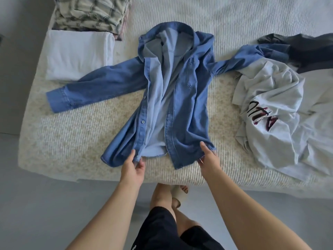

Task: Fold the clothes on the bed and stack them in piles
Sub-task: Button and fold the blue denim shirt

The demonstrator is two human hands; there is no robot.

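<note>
Lying face up and unbuttoned across the middle of the bed (72, 134), a blue denim shirt (182, 105) has its hem close to the mattress's near edge. The person's left hand (132, 168) pinches the hem's left corner between thumb and fingers; the right hand (209, 157) holds the right corner, thumb on top, its fingers hidden beneath the cloth. Bare cover shows on both sides of the shirt's lower half. One sleeve reaches left onto a folded white garment (75, 55), behind which a plaid pile (91, 13) is cut off by the frame. The other sleeve's cuff disappears among a crumpled white printed shirt (273, 114) and dark clothes (306, 51) at the right.
</note>
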